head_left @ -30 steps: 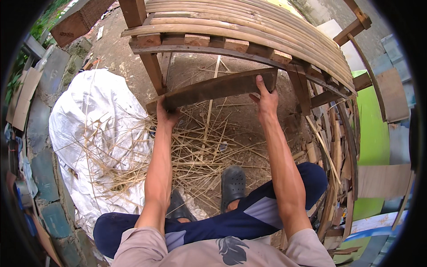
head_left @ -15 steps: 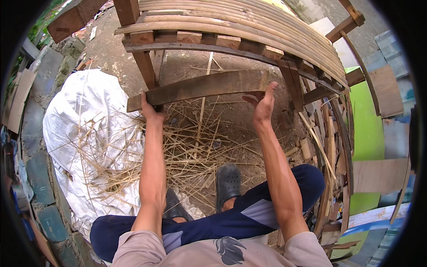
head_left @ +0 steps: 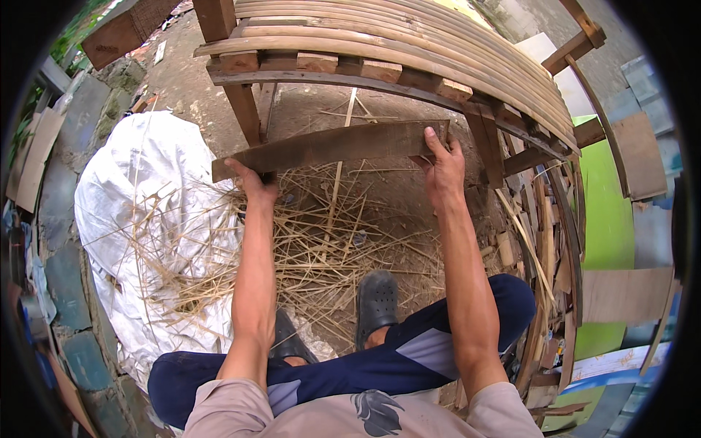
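Observation:
A long dark wooden board [head_left: 332,146] is held crosswise in front of me, just below the front edge of a slatted bamboo bench [head_left: 380,45]. My left hand [head_left: 255,185] grips its left end, the thumb on the face and the fingers beneath. At the other end my right hand [head_left: 444,166] is closed on the board, thumb laid over its face and some fingers behind it. The board's underside and the fingers under it are partly hidden.
Dry bamboo strips [head_left: 321,241] litter the ground below the board. At left a white sheet [head_left: 146,241] lies crumpled beside a block wall [head_left: 69,292]. Wood scraps [head_left: 537,241] are piled on the right, next to a green panel [head_left: 610,219]. Bench legs [head_left: 485,146] stand close to my right hand.
The board has rolled so its broad face turns more toward me. My right thumb has come over onto that face, and the right hand now grips more firmly.

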